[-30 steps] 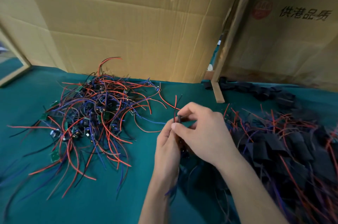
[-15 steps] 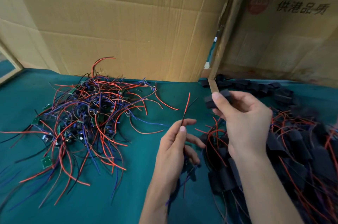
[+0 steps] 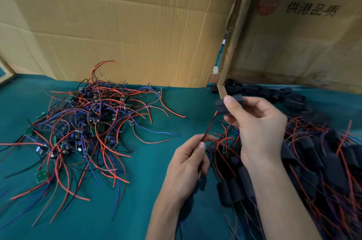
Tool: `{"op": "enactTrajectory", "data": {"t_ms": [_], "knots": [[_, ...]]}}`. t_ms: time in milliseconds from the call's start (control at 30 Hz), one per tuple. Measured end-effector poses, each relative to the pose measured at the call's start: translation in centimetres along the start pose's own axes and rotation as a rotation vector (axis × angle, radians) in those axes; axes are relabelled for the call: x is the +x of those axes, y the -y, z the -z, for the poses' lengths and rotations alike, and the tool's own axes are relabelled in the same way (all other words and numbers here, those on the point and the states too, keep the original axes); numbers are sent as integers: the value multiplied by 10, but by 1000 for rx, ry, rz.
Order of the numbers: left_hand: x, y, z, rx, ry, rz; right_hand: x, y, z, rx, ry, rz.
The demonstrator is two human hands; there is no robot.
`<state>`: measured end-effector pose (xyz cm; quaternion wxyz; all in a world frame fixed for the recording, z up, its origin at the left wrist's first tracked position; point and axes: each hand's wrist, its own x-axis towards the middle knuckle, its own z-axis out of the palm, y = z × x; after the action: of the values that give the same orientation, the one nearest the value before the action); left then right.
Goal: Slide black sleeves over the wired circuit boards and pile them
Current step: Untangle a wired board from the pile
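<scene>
Green table (image 3: pixel 137 210); right hand's (image 3: pixel 260 128) black sleeve (image 3: pixel 223 105) lengthwise toward wires (image 3: pixel 208 128).

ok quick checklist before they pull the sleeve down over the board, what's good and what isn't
1. Black sleeve pinched in the right hand: ok.
2. Red and black wire pair pinched in the left hand: ok.
3. Wire ends at the sleeve's lower opening: ok; actually inside: cannot tell.
4. Circuit board on this wire visible and aligned: cannot tell, hidden under the left hand.
5. Held wires clear of the sleeved pile: cannot tell.
6. Unsleeved boards pile apart, on the left: ok.
</scene>
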<state>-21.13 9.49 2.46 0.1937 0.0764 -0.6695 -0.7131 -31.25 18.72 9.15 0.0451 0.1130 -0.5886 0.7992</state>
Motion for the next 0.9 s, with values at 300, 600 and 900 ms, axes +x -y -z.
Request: {"op": "enactTrajectory", "data": {"t_ms": [300, 600, 900], "knots": [[-1, -1, 2, -25, -113, 37, -9, -6, -5, -275, 387, -268], [2, 8, 11, 21, -222, 120, -20, -21, -11, -414, 576, -290], [3, -1, 14, -146, -302, 58, -16, -21, -9, -251, 418, -192]]}}
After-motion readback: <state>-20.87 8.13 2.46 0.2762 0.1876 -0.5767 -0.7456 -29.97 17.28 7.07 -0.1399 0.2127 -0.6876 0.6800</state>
